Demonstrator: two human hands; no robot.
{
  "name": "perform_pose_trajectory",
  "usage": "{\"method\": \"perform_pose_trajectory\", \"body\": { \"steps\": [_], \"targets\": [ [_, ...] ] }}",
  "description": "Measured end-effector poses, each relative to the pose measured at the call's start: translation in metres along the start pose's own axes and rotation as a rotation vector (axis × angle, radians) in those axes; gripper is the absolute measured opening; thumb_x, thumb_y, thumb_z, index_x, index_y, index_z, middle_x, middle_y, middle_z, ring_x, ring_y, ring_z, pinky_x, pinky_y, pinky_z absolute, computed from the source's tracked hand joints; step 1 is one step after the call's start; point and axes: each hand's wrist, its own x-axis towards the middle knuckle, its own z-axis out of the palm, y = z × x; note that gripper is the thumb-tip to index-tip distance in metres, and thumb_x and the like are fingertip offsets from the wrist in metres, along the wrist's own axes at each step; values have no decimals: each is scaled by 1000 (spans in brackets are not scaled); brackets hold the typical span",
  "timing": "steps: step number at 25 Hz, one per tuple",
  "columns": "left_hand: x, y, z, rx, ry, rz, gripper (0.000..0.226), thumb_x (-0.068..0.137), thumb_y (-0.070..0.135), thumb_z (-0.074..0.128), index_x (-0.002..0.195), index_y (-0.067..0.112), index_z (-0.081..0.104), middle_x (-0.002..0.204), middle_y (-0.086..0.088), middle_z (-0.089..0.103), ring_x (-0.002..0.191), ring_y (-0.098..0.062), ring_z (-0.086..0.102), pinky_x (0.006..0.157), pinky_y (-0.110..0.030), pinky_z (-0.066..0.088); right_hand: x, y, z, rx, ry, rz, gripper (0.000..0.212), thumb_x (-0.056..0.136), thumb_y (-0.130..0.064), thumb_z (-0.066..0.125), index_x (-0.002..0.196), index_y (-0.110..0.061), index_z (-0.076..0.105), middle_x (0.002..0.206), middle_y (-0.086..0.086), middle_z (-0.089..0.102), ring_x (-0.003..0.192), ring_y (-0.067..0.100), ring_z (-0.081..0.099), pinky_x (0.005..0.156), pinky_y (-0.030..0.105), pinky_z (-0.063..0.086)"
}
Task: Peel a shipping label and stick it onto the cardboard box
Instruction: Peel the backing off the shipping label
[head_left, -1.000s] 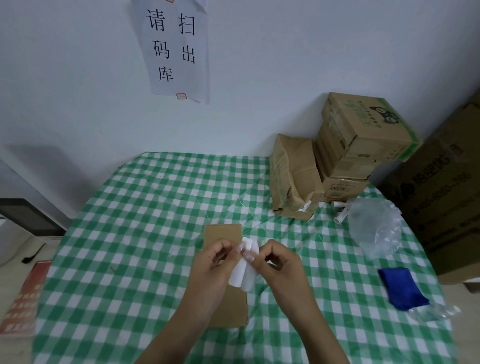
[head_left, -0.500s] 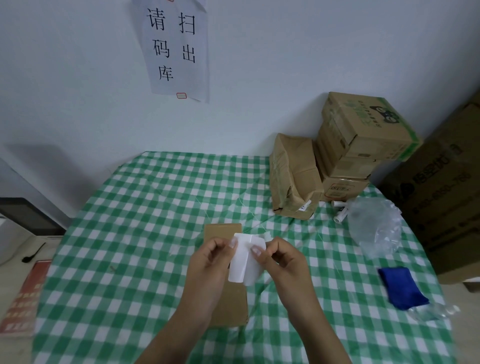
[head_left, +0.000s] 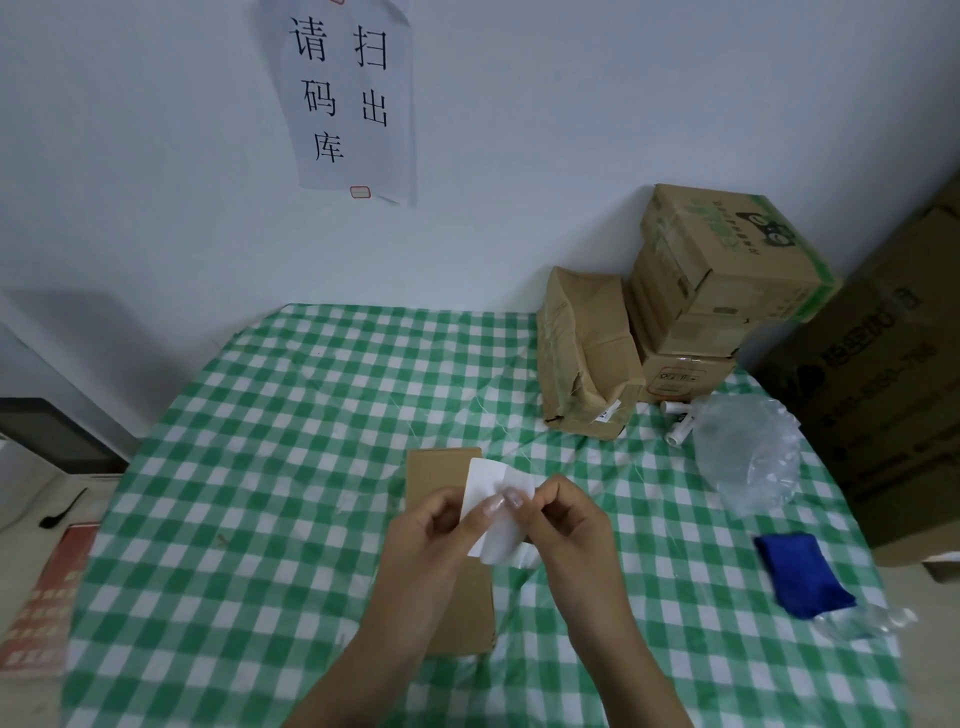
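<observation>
Green-checked cloth (head_left: 270, 467) covers the table below a pale wall. Flat on it lies the cardboard box (head_left: 441, 475), partly under both hands. Above the box, the left hand (head_left: 434, 538) and right hand (head_left: 563, 519) each pinch the white label (head_left: 493, 499) between thumb and fingertips, other fingers curled, nails meeting at its middle.

The green-checked table (head_left: 291, 493) bears a flat cardboard box (head_left: 434, 473), stacked cartons (head_left: 691, 332), a blue cloth (head_left: 797, 577).
</observation>
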Motion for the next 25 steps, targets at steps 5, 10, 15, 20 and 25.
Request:
{"method": "perform_pose_trajectory", "body": {
  "steps": [5, 10, 15, 20, 25],
  "targets": [
    [4, -7, -3, -37, 65, -23, 29, 80, 29, 73, 76, 1, 67, 74, -28, 60, 67, -22, 54, 67, -36, 43, 2, 4, -2, -14, -15, 30, 45, 80, -36, 75, 65, -2, 50, 66, 5, 52, 69, 19, 51, 71, 37, 45],
    [9, -8, -7, -39, 111, -43, 33, 73, 39, 73, 66, 8, 65, 67, -9, 61, 68, -22, 55, 70, -38, 44, 4, 2, -4, 3, -4, 58, 39, 81, -32, 74, 62, -7, 51, 67, 5, 51, 70, 19, 49, 70, 33, 42],
    [10, -7, -9, -101, 166, -65, 32, 81, 32, 72, 66, 6, 61, 66, -3, 60, 67, -20, 55, 69, -35, 45, 4, -1, -4, 66, 18, 102, 33, 84, -22, 73, 63, -9, 51, 69, 9, 49, 74, 21, 49, 70, 32, 51],
    [11, -6, -12, -126, 195, -81, 28, 81, 34, 71, 70, 9, 66, 67, -1, 63, 68, -18, 57, 66, -30, 46, 4, -3, -4, 112, 27, 138, 28, 87, -14, 66, 67, -3, 50, 74, 14, 52, 76, 22, 56, 69, 25, 58],
    [7, -5, -11, -100, 189, -66, 30, 76, 42, 70, 69, 13, 66, 69, -5, 61, 67, -19, 57, 67, -34, 47, 1, -6, 0, 145, 34, 157, 26, 83, -21, 68, 73, -1, 55, 79, 18, 61, 79, 24, 64, 70, 31, 61]
  ]
}}
